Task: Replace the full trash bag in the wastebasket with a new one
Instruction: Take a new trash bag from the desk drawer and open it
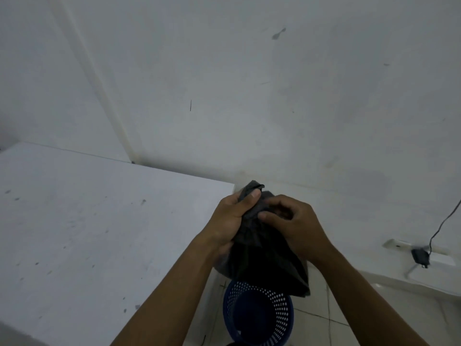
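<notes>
A full black trash bag [264, 260] hangs in the air above a blue perforated wastebasket [259, 315] that stands on the tiled floor. My left hand [232, 218] grips the gathered neck of the bag, thumb up against the bunched plastic. My right hand [291, 221] pinches the same neck from the right side, fingers curled round it. The bag's top edge [254, 187] sticks out above both hands. The basket's inside looks dark; whether a liner is in it I cannot tell.
A white table [87, 233] fills the left, its corner close to the bag. White walls stand behind. At the right, a white power strip [421, 253] on the floor holds a black plug with a cable running up.
</notes>
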